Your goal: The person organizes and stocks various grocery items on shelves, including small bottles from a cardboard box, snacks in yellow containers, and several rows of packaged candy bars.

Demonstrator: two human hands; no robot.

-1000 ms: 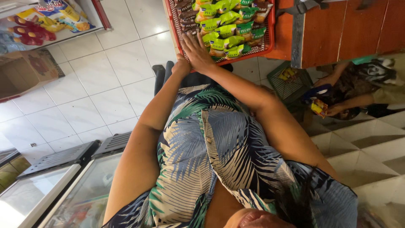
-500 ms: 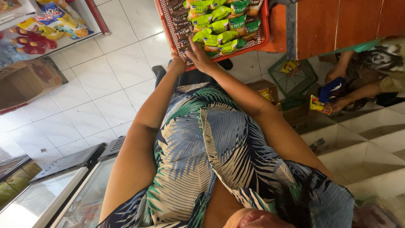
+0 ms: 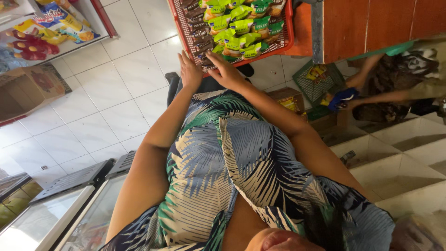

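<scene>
A red wire basket (image 3: 289, 28) full of green and brown snack packets (image 3: 237, 29) sits on the floor in front of me. My left hand (image 3: 189, 72) lies against its near rim, fingers stretched along the edge. Just beside it, my right hand (image 3: 226, 70) grips the same rim, thumb over the nearest brown packets (image 3: 199, 36). Both my arms reach straight out over my leaf-patterned dress (image 3: 223, 158).
A glass-topped freezer (image 3: 51, 214) stands at lower left. A cardboard box (image 3: 25, 90) and a printed display (image 3: 46, 32) are at upper left. At right, another person's arms (image 3: 381, 95) work by a green basket (image 3: 320, 79) below an orange counter (image 3: 371, 23). White tiled steps (image 3: 399, 162) run at right.
The view has swung so the basket sits more to the right. My two hands, pressed close together before, now rest a little apart on the rim.
</scene>
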